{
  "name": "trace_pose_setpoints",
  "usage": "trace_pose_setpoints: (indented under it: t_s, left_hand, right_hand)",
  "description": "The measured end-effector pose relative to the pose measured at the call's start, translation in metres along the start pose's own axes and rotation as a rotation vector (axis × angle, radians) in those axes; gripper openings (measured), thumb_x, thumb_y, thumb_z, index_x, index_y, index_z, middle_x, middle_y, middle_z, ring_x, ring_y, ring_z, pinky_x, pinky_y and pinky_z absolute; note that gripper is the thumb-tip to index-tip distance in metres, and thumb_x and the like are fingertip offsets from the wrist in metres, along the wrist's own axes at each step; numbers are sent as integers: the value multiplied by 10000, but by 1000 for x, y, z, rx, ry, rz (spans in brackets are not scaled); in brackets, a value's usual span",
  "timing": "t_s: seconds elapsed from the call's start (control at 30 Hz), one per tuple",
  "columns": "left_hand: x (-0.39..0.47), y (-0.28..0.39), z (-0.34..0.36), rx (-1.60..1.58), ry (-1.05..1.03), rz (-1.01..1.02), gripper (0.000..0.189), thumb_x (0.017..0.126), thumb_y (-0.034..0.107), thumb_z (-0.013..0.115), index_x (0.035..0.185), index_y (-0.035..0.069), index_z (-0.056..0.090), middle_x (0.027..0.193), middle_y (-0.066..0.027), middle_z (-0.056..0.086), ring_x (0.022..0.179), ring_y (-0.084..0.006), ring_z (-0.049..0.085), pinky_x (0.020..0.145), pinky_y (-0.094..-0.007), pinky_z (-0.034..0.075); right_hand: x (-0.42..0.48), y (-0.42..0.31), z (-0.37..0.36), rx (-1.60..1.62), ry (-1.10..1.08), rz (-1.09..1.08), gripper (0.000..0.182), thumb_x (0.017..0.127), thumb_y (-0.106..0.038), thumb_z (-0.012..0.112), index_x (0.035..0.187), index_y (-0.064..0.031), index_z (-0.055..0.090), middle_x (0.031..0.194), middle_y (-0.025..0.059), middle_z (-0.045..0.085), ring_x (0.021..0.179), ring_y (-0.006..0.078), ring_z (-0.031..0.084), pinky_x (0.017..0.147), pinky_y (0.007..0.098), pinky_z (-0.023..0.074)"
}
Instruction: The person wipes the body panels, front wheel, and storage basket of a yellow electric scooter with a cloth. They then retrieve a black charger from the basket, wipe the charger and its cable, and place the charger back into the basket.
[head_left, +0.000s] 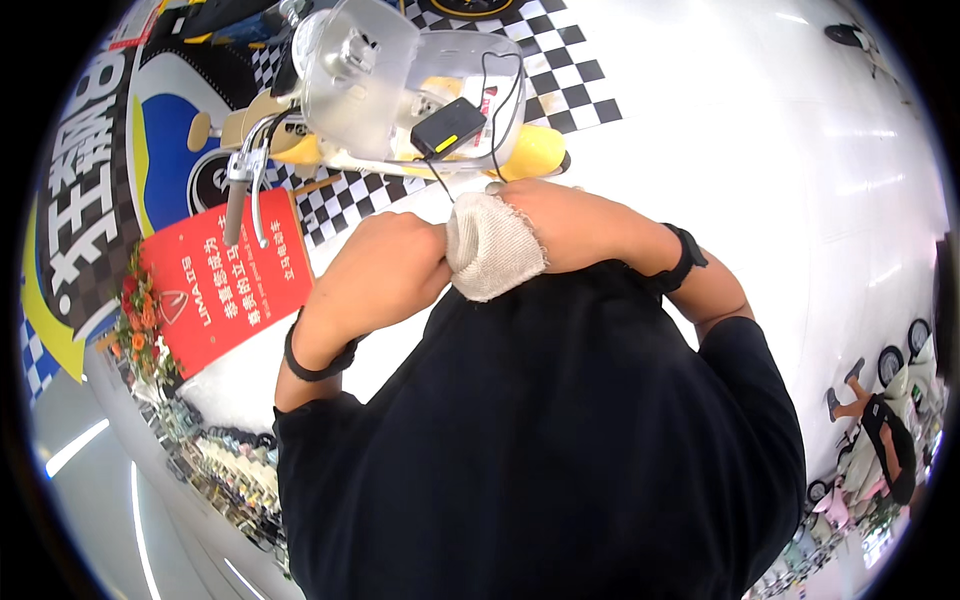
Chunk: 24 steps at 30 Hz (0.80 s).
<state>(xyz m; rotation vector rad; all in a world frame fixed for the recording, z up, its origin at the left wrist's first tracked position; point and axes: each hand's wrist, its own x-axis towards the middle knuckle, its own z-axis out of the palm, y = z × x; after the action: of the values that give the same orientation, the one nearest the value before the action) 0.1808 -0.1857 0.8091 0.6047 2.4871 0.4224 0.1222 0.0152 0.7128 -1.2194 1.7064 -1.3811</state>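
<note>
My left hand (386, 259) and my right hand (559, 225) meet in front of my chest on a light beige cloth (496, 247) with a frayed edge. Both are curled around it; most fingertips are hidden, and what may be inside the cloth cannot be seen. Just beyond stands a yellow electric scooter (531, 152) with a translucent plastic front basket (356, 112). A black power adapter (448, 127) rests at the basket's near rim. Its thin black cable (495, 124) loops through the basket, and cord ends run down toward my hands.
The scooter's handlebar grip (236, 206) and brake lever juts out at left. Behind it stands a red sign board (232, 281) bearing writing, with flowers (142, 330) alongside. Checkered floor (566, 75) lies under the scooter. Far right, another person (885, 435) is beside parked scooters (919, 375).
</note>
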Motion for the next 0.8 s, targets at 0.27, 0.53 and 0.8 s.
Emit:
trace_pose_setpoints:
  t_s: [0.27, 0.53, 0.8]
  left_hand:
    - [-49, 29, -32, -41, -140, -62, 348, 941, 337, 597, 731, 60, 593, 545, -149, 527, 580, -387, 562, 543, -472, 406]
    - [-142, 31, -85, -136, 18, -158, 313, 884, 238, 656, 685, 30, 534, 547, -117, 441, 499, -338, 467, 497, -413, 338]
    - [-208, 39, -49, -239, 139, -296, 386, 853, 351, 672, 693, 21, 553, 571, -105, 470, 487, -318, 469, 472, -391, 329]
  right_hand:
    - [-40, -8, -39, 6, -299, -57, 266, 752, -195, 730, 876, 17, 627, 865, 214, 656, 847, 405, 620, 765, 442, 482]
    - [-80, -8, -101, 79, -315, 90, 393, 786, -231, 741, 1047, 39, 623, 940, 167, 646, 894, 314, 624, 855, 402, 468]
    - [-70, 23, -96, 125, -284, 121, 410, 788, -209, 731, 1085, 45, 606, 986, 147, 641, 924, 272, 615, 867, 373, 464]
